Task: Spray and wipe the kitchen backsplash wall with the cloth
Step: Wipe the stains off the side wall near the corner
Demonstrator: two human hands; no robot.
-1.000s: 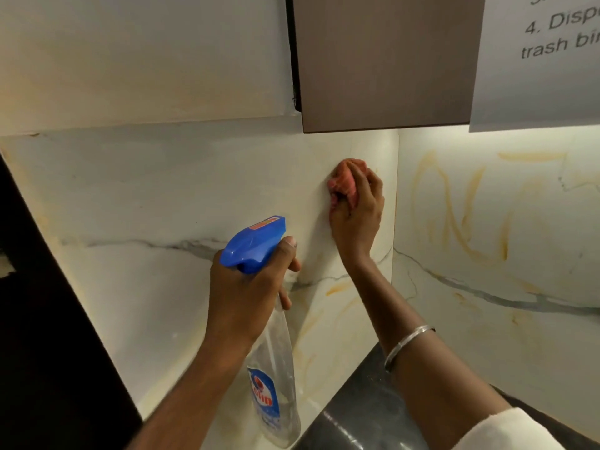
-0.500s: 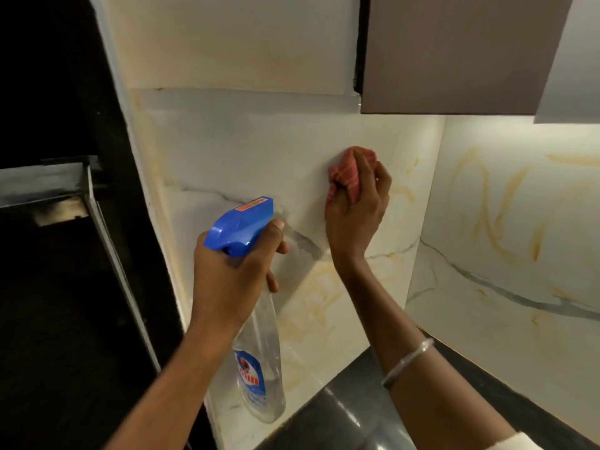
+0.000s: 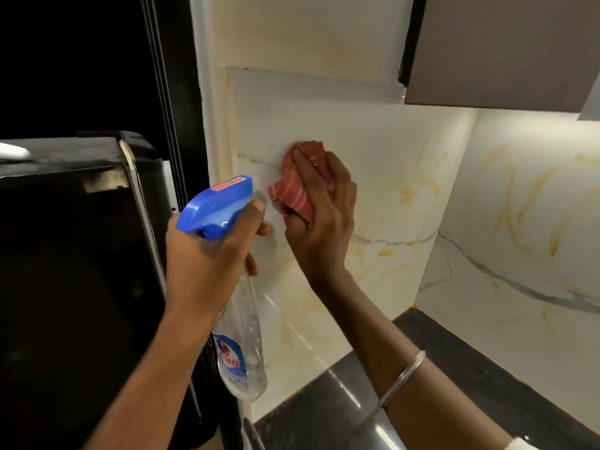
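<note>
The right grip [image 3: 321, 232] is clamped on a bunched red striped cloth [image 3: 285, 194] and presses it against the pale marble backsplash wall [image 3: 383, 164], left of the corner where 2 wall panels meet. Just left of it, the left grip [image 3: 207, 261] is wrapped round the neck of a clear spray bottle [image 3: 242, 339], a finger at the front of its blue trigger head [image 3: 214, 206]. The dark tabletop [image 3: 341, 414] lies below. A black appliance [image 3: 65, 254] stands at the left, and a brown cabinet [image 3: 503, 50] hangs upper right.
</note>
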